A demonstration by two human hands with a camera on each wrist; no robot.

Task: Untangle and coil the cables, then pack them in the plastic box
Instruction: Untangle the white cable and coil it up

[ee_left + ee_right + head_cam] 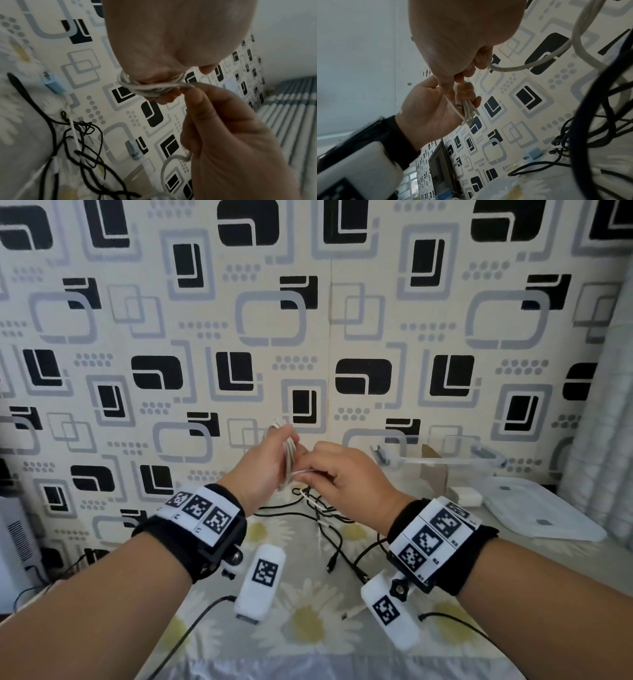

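Observation:
My left hand (270, 460) is raised above the table and grips a small coil of white cable (289, 451) wound round its fingers; the coil (145, 88) shows close up in the left wrist view and again (468, 111) in the right wrist view. My right hand (335, 470) is right beside it and pinches the loose run of the same white cable (513, 68). Below the hands lies a tangle of black cables (325, 515) on the daisy-print cloth. The clear plastic box (442, 453) stands at the back right against the wall.
A white box lid (534, 511) lies at the right, with a white charger (466, 496) next to it. A small blue plug adapter (54, 85) sits by the wall. More black cables (191, 625) trail over the front of the table. A patterned wall stands close behind.

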